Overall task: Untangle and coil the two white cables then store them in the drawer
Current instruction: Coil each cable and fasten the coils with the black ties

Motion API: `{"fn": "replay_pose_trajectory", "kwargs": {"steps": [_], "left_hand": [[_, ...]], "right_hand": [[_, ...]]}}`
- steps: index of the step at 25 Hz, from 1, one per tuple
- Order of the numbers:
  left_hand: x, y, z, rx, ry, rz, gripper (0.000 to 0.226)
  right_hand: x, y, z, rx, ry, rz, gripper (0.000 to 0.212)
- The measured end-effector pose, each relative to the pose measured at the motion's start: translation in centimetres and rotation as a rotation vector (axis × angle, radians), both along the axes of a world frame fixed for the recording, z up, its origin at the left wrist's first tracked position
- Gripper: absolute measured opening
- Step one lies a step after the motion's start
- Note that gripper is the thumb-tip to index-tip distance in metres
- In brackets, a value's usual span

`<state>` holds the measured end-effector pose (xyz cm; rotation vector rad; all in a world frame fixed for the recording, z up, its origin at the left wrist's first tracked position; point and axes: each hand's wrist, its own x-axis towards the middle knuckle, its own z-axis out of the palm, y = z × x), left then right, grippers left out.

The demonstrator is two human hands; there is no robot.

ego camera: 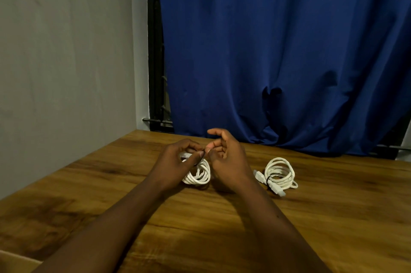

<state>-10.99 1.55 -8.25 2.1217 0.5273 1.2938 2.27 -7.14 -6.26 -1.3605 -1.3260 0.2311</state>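
Note:
A coiled white cable [199, 174] hangs just above the wooden table [333, 217] between my two hands. My left hand [175, 161] grips the top of this coil, fingers curled round its strands. My right hand [224, 157] is close on the coil's right, thumb and fingertips pinching something small and dark at the top of the coil beside my left thumb; its index finger sticks out. A second coiled white cable [280, 172], bound by a dark tie with its plugs sticking out at the front left, lies on the table to the right, apart from both hands.
A blue curtain [278, 54] hangs behind the table's far edge. A grey wall [66, 61] runs along the left side. A pale box corner [15, 262] shows at the bottom left. No drawer is in view.

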Motion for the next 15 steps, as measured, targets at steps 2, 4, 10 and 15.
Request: {"fn": "replay_pose_trajectory", "kwargs": {"steps": [2, 4, 10, 15], "left_hand": [[-0.02, 0.18, -0.05, -0.053, -0.014, -0.021, 0.008], [-0.02, 0.04, -0.04, -0.092, -0.008, -0.032, 0.010], [0.34, -0.31, -0.18, -0.267, -0.052, -0.149, 0.025], [0.36, -0.08, -0.53, -0.269, -0.032, -0.193, 0.030]], "right_hand": [[0.12, 0.04, -0.07, 0.014, -0.002, 0.002, 0.040], [0.26, 0.08, -0.04, 0.037, 0.015, 0.013, 0.039], [0.39, 0.18, 0.13, 0.054, 0.161, 0.059, 0.038], [0.44, 0.51, -0.05, 0.031, 0.197, 0.040, 0.040]]}}
